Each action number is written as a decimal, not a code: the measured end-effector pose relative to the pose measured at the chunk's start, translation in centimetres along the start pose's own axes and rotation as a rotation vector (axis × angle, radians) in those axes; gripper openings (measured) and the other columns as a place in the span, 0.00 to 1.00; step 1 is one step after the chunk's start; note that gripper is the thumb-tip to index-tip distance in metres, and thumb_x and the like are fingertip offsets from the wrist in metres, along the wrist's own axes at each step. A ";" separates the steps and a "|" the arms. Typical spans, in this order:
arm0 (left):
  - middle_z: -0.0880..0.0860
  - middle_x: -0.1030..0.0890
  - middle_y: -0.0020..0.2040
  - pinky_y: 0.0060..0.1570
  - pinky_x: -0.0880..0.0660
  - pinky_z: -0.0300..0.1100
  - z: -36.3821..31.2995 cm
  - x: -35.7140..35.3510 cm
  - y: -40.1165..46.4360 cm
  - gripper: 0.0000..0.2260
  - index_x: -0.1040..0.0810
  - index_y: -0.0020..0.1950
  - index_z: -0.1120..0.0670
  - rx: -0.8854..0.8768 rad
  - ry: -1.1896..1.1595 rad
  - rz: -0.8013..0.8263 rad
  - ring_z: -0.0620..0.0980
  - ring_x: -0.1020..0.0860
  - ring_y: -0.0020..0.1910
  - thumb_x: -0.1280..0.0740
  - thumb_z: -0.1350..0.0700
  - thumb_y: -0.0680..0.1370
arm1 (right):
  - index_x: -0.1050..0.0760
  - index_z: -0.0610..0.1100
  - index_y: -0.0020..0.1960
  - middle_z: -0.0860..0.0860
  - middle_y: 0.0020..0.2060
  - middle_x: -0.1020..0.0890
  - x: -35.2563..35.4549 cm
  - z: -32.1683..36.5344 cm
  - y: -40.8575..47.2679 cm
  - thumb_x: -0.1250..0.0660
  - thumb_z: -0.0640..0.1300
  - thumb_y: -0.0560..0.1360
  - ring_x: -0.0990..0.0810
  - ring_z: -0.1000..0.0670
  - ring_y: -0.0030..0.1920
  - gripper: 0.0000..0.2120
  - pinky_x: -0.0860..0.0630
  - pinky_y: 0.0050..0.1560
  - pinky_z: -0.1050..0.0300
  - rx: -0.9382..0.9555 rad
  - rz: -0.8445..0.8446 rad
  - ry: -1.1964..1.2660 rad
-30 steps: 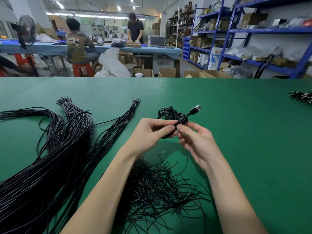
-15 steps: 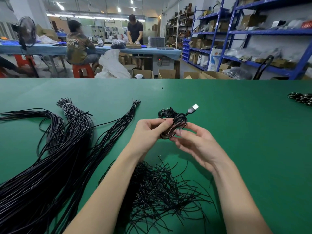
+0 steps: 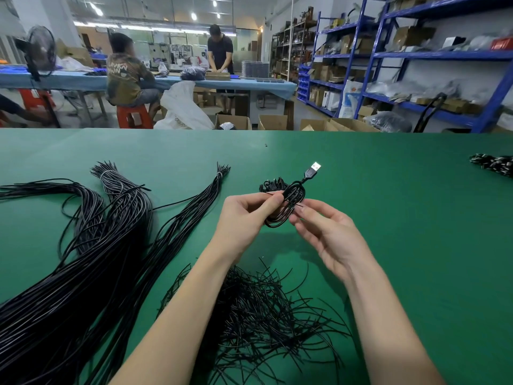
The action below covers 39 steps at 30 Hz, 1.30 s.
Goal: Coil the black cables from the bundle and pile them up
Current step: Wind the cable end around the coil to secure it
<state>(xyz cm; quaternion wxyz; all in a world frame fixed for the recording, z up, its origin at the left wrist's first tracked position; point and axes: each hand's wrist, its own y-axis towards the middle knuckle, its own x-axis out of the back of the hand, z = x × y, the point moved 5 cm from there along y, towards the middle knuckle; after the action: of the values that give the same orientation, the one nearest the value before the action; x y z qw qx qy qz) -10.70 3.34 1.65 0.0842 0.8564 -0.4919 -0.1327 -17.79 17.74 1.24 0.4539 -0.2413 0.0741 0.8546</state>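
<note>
A coiled black cable with a USB plug sticking up to the right hangs above the green table. My left hand pinches the coil between thumb and fingers. My right hand holds the coil's lower right side with its fingertips. Behind the hands a small pile of coiled cables lies on the table. Long bundles of black cables stretch across the left side, tied near their far ends.
A heap of short black ties lies under my forearms near the front edge. A black-and-white bundle sits at the far right. Beyond the table are cardboard boxes, blue shelving and two people at another bench.
The coil has been turned from edge-on to show its loops, and the plug now points higher. Both hands have shifted slightly on the coil.
</note>
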 end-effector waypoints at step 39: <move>0.56 0.14 0.44 0.45 0.23 0.36 0.1 1.1 -1.7 0.05 0.12 0.46 0.58 0.411 0.039 0.595 0.47 0.18 0.41 0.26 0.62 0.71 | 0.13 0.47 0.45 0.50 0.41 0.12 0.1 1.2 -0.6 0.21 0.39 0.69 0.16 0.56 0.43 0.06 0.21 0.49 0.64 0.274 0.446 -0.780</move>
<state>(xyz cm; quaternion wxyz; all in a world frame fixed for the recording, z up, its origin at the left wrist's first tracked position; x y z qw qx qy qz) -8.83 3.23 0.94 -0.0452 0.6771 -0.7343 0.0157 -17.78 18.51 2.32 0.2807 0.1819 0.0603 0.9405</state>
